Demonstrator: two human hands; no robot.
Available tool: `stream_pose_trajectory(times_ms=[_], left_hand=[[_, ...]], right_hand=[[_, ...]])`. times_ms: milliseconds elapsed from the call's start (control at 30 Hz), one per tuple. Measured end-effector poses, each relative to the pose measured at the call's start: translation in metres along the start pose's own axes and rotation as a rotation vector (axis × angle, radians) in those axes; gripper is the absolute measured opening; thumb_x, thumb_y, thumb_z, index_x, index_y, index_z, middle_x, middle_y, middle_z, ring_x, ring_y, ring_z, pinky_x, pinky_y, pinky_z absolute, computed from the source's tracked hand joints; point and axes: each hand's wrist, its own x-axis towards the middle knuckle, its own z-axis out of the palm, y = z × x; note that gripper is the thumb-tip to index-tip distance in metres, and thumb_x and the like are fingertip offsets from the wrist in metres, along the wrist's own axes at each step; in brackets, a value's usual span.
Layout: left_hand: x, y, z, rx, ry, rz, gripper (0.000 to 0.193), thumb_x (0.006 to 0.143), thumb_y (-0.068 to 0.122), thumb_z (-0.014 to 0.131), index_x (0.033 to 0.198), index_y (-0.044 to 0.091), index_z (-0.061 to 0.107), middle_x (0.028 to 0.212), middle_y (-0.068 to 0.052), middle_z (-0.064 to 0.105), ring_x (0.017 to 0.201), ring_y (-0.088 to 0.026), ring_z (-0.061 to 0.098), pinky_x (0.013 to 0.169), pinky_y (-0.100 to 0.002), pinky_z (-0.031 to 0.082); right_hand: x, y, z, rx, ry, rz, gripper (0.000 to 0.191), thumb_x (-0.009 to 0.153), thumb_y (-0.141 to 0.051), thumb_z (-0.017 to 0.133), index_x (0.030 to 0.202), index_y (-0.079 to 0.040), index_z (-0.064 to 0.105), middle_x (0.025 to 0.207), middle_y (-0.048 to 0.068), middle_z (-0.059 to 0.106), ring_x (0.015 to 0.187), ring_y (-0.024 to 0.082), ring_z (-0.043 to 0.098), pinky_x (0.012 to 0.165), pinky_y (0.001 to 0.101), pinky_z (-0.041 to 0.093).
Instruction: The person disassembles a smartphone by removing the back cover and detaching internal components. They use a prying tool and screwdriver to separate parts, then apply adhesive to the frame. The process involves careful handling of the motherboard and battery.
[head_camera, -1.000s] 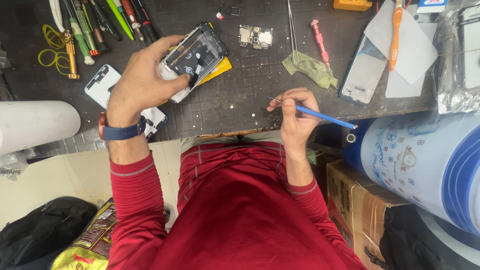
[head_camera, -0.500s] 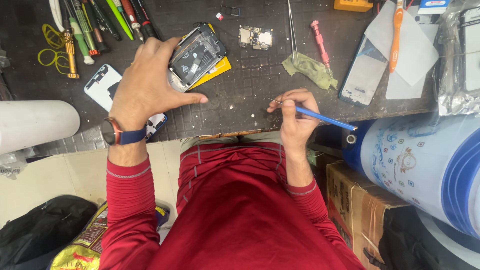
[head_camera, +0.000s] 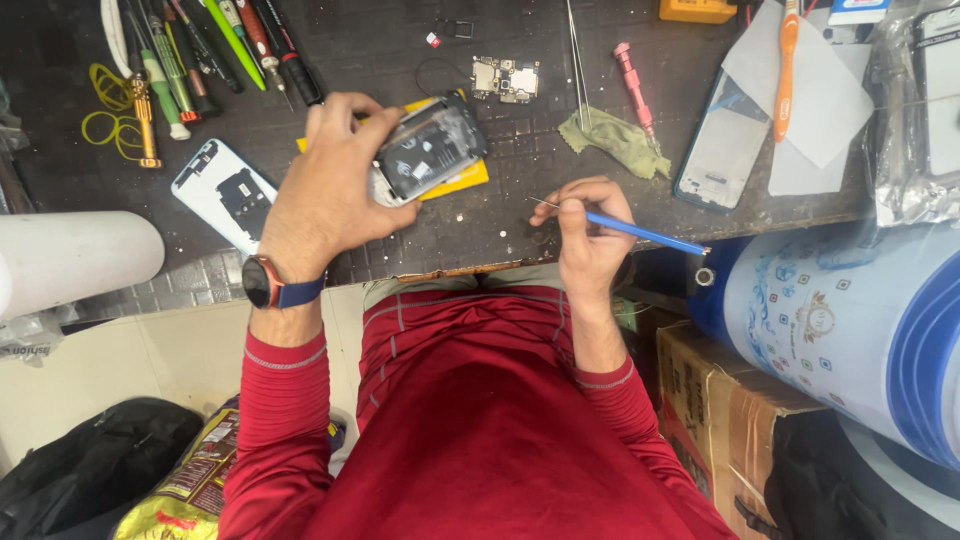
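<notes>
Left hand (head_camera: 330, 190) is gripping an opened phone (head_camera: 428, 150) over the counter (head_camera: 500, 215); right hand (head_camera: 590, 225) is pinching a blue-handled tool (head_camera: 640, 233), best steadied before probing.

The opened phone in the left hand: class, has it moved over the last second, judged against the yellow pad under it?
Yes. The opened phone has tipped and shifted slightly toward the circuit board, covering more of the yellow pad.

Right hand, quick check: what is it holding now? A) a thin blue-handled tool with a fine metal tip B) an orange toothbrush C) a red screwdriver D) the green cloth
A: the right hand pinches a thin blue-handled tool above the dark work mat, while the red screwdriver, orange toothbrush and green cloth lie untouched farther back.
</notes>
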Motion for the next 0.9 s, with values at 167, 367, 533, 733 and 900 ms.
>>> stream_pose_trajectory(times_ms=[167,367,533,733,900], left_hand=[[0.008,0.014,0.014,-0.094,-0.005,0.077,0.085,0.058,0.024,0.091,0.134,0.002,0.061,0.128,-0.016,0.050,0.119,-0.034,0.052,0.098,-0.044,0.054],[0.014,0.031,0.032,-0.182,0.041,0.164,0.077,0.063,0.024,0.089,0.132,0.003,0.063,0.132,-0.012,0.054,0.124,-0.034,0.053,0.100,-0.043,0.052],[0.015,0.030,0.027,-0.061,0.074,0.215,0.076,0.060,0.031,0.092,0.129,0.008,0.067,0.126,-0.011,0.057,0.117,-0.034,0.049,0.099,-0.045,0.043],[0.015,0.028,0.025,-0.030,0.052,0.199,0.083,0.057,0.041,0.096,0.129,0.012,0.068,0.125,-0.009,0.057,0.117,-0.031,0.049,0.098,-0.046,0.039],[0.014,0.024,0.027,-0.053,0.057,0.187,0.091,0.053,0.047,0.097,0.132,0.012,0.067,0.125,-0.008,0.058,0.116,-0.030,0.050,0.098,-0.045,0.039]], right_hand=[[0.000,0.000,-0.001,0.000,0.001,-0.003,0.022,0.107,-0.017,0.066,0.103,0.001,0.055,0.098,0.012,0.060,0.083,0.021,0.067,0.074,0.0380,0.062],[0.001,0.001,-0.001,-0.005,0.009,-0.029,0.023,0.108,-0.019,0.066,0.104,0.001,0.054,0.098,0.012,0.060,0.081,0.021,0.067,0.075,0.0378,0.061],[0.001,0.001,-0.001,0.008,0.020,-0.037,0.025,0.108,-0.021,0.066,0.104,0.001,0.054,0.098,0.012,0.060,0.080,0.021,0.066,0.074,0.0379,0.060],[0.001,0.003,-0.001,0.034,0.043,-0.039,0.028,0.107,-0.024,0.068,0.105,0.001,0.054,0.098,0.013,0.060,0.081,0.022,0.066,0.073,0.0387,0.060],[0.002,0.005,-0.004,0.101,0.043,-0.011,0.028,0.107,-0.025,0.067,0.105,0.000,0.054,0.099,0.013,0.060,0.082,0.021,0.065,0.072,0.0382,0.059]])
